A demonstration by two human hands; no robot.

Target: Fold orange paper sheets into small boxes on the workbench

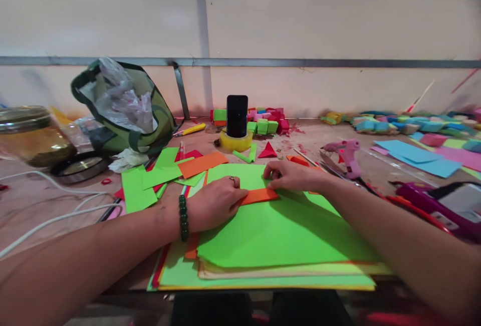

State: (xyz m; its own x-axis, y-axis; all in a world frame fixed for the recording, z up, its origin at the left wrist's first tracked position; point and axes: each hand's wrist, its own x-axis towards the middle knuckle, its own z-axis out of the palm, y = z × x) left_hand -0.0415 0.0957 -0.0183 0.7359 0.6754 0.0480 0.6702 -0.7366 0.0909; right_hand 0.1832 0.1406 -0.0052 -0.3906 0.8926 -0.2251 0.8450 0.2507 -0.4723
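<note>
In the head view an orange paper strip [260,197] lies across a stack of bright green sheets [278,231]. My left hand [220,198] has its fingers curled and holds the strip's left end against the stack. My right hand [287,176], fingers bent into a pinch, grips the strip's far edge near its right end; its fingertips are partly hidden. Green paper pieces [139,191] and an orange rectangle [203,165] lie beyond my left hand. A small red folded piece [267,150] sits past the stack.
A phone [237,115] stands in a yellow tape roll [236,140]. Right are a pink glue gun [351,158], a purple device [438,208] and blue sheets [421,158]. Left are a bag [158,110], a jar [33,138], a yellow cutter [192,129] and white cables [45,226].
</note>
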